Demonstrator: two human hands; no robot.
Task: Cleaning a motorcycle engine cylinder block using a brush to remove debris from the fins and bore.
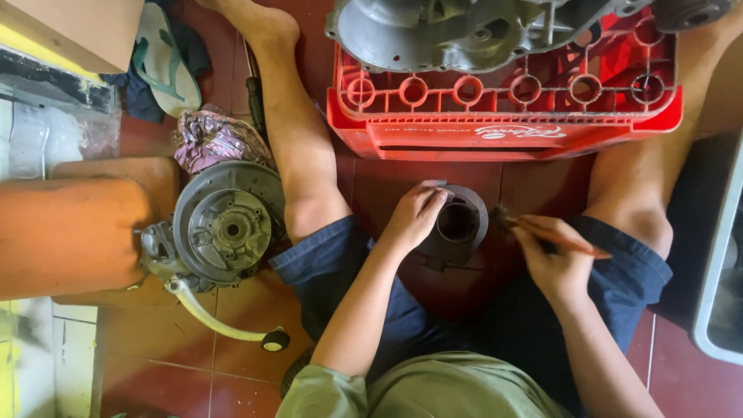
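Two hands at work over a dark cylinder (457, 224), low between the knees.

Left hand (414, 217) clamped on the cylinder's near rim, fingers (430, 195) curled over the top edge, bore facing up just beyond the fingertips. Right hand (553, 259) closed round a brush (557, 238), handle pinched between thumb and fingers, bristle end just beside the cylinder's right wall. Past both sets of fingers, a red crate (503, 128) carrying a grey casing (464, 31). Well left of the left fingers, a round engine cover (224, 224) on the tile floor (170, 348).
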